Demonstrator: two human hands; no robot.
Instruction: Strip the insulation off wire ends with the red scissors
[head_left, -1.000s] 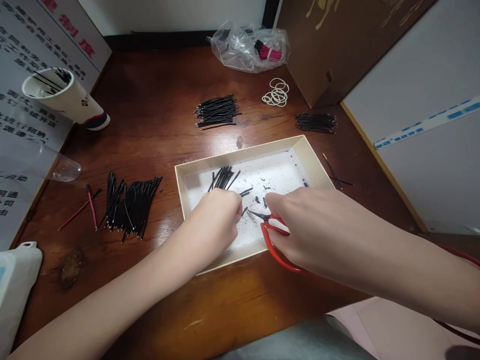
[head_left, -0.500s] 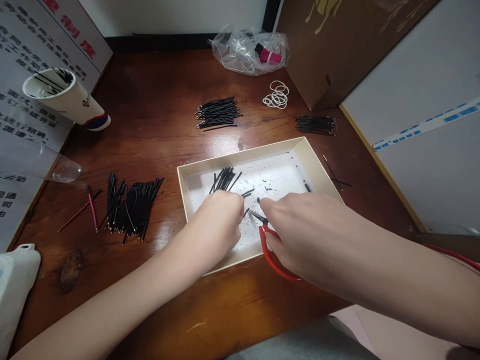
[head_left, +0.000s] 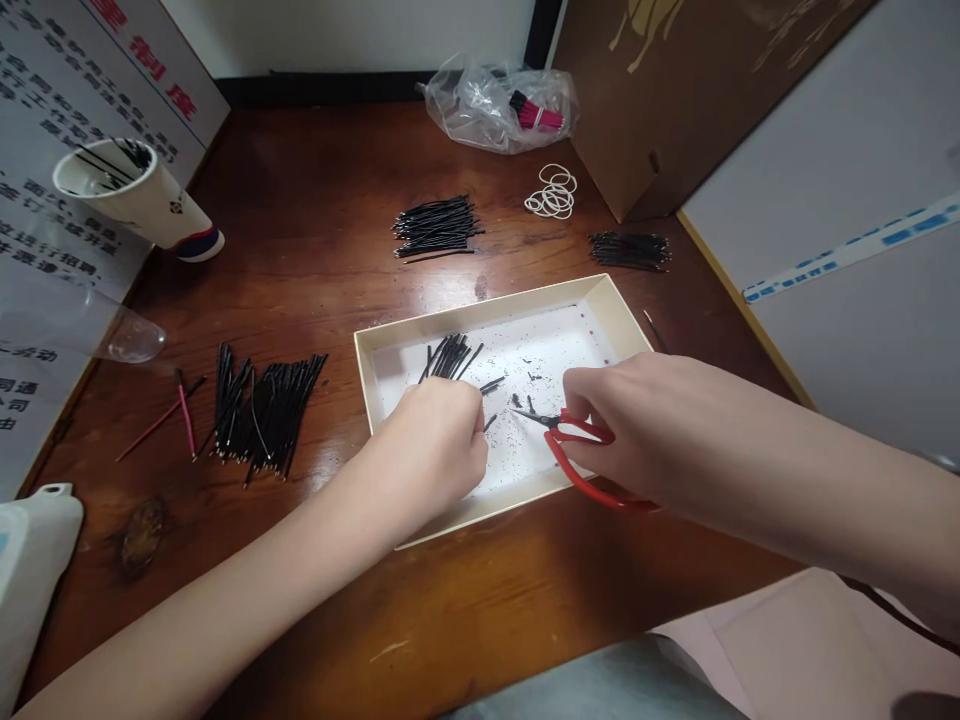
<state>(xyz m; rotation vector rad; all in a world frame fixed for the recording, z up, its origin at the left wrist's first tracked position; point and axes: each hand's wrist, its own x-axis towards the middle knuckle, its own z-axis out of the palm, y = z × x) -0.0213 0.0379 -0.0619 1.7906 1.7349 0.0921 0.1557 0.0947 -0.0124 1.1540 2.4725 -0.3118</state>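
- Left hand (head_left: 431, 445): fingers bunched together above white card tray (head_left: 495, 312), any grip hidden.
- Right hand (head_left: 630, 425): fingers clamped on red-handled scissors (head_left: 581, 470), blades over tray.
- Black wire bunch (head_left: 448, 357): inside tray, just beyond left hand.
- Around tray, on wooden table (head_left: 315, 200): black wire piles (head_left: 262, 415), rubber bands (head_left: 553, 192), paper cup (head_left: 127, 190).

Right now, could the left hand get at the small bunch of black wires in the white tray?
Probably yes. The left hand is over the white tray, just below the bunch of black wires, and nothing seems to lie between them. The right hand and its red-handled scissors are off to the other side.
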